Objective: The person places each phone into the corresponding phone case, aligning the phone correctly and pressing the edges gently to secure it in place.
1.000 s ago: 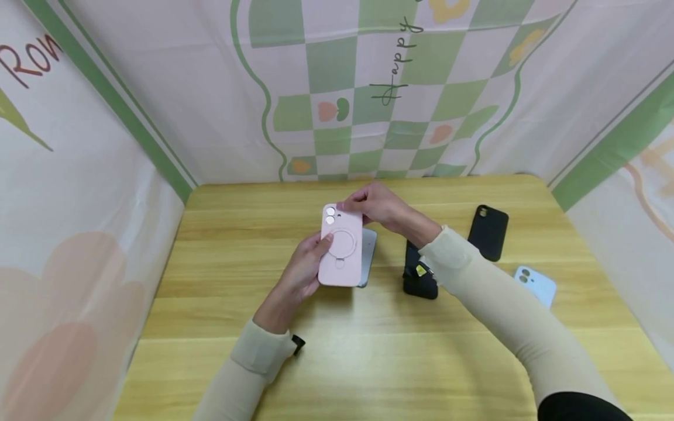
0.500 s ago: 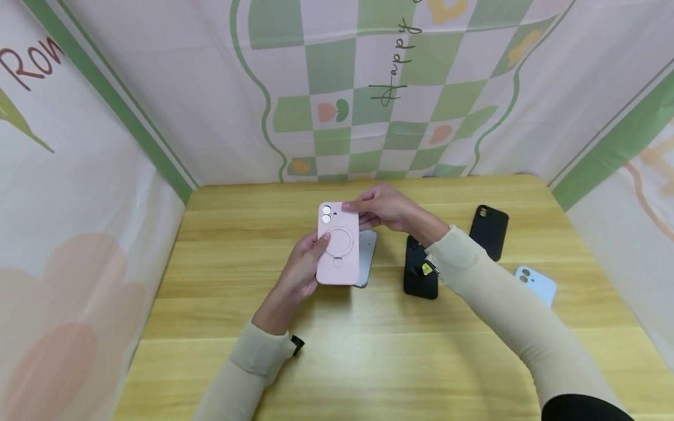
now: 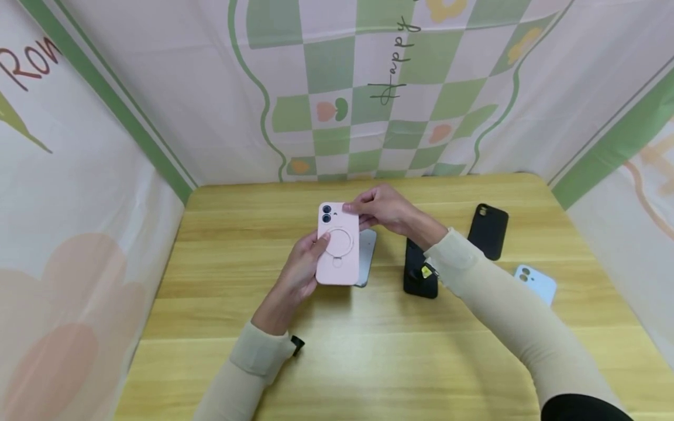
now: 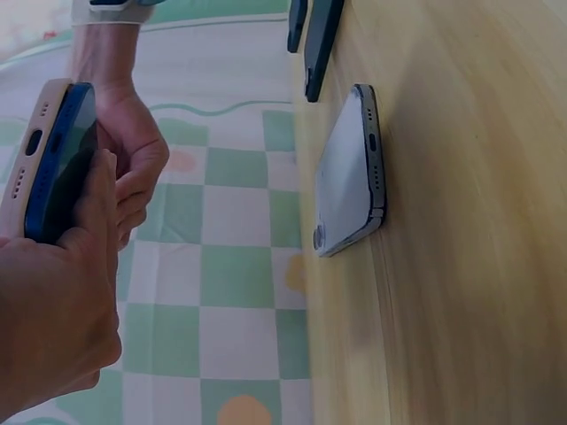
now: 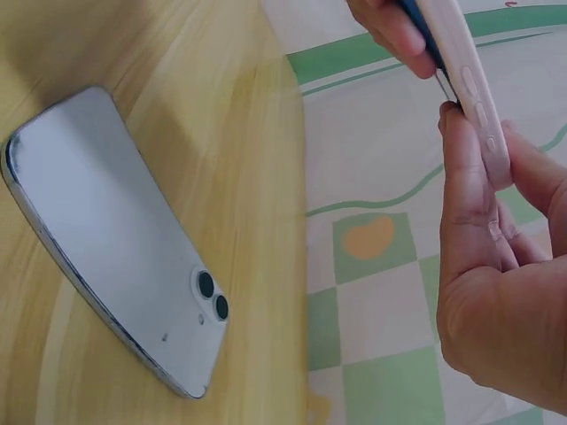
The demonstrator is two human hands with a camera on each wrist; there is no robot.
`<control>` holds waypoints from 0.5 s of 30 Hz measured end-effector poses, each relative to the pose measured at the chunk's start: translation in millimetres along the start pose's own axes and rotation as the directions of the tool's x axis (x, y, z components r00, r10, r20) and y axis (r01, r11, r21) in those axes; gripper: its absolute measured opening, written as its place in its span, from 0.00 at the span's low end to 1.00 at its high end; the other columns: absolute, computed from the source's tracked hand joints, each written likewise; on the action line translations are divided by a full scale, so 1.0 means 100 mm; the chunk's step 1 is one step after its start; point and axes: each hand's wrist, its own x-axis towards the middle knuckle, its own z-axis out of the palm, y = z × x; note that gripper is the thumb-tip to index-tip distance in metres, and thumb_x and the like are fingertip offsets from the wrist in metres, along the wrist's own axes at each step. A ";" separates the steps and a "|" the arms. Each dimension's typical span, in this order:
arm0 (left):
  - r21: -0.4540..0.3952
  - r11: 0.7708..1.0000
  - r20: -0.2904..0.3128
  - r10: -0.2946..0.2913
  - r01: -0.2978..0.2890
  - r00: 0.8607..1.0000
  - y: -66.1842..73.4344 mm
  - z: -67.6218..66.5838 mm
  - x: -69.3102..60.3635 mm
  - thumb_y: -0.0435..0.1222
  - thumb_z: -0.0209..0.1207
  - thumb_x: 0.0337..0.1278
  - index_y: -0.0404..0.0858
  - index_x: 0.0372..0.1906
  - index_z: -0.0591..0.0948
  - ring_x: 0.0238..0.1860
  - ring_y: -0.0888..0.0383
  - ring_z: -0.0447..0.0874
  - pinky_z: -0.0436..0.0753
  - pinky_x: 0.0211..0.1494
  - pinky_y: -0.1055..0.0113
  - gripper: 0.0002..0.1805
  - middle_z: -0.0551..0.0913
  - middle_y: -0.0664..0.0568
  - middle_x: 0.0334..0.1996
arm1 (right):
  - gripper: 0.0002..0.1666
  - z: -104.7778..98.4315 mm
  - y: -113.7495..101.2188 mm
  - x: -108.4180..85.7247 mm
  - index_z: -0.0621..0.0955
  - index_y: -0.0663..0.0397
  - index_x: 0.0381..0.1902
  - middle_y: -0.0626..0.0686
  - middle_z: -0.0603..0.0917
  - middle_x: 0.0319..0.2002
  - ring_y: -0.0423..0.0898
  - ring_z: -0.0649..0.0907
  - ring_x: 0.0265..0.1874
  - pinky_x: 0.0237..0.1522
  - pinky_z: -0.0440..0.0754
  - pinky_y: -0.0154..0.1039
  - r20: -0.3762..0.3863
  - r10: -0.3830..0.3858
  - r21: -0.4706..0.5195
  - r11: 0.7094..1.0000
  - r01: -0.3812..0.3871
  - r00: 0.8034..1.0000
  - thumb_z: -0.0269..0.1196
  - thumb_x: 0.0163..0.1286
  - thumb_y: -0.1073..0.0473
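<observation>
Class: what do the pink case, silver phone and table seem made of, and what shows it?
Pink case: probably silicone or plastic, matte; no sharp glare. Silver phone: perhaps glass or metal back, satin; smooth, pale sheen. Table: wood or laminate, semi-gloss; streaked grain, soft glare.

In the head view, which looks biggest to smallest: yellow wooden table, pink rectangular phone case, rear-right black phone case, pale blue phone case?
1. Yellow wooden table
2. Pink rectangular phone case
3. Rear-right black phone case
Unranked: pale blue phone case, partly hidden by the beige sleeve.
</observation>
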 end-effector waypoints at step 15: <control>0.044 0.998 0.056 -0.043 0.041 0.997 0.04 -0.06 -0.01 0.38 0.44 0.87 0.30 0.78 0.66 0.51 0.55 0.87 0.91 0.54 0.60 0.26 0.81 0.39 0.60 | 0.08 -0.02 0.01 -0.01 0.89 0.64 0.43 0.55 0.91 0.32 0.44 0.88 0.24 0.31 0.91 0.35 0.019 -0.035 0.024 0.999 0.035 0.999 0.68 0.76 0.63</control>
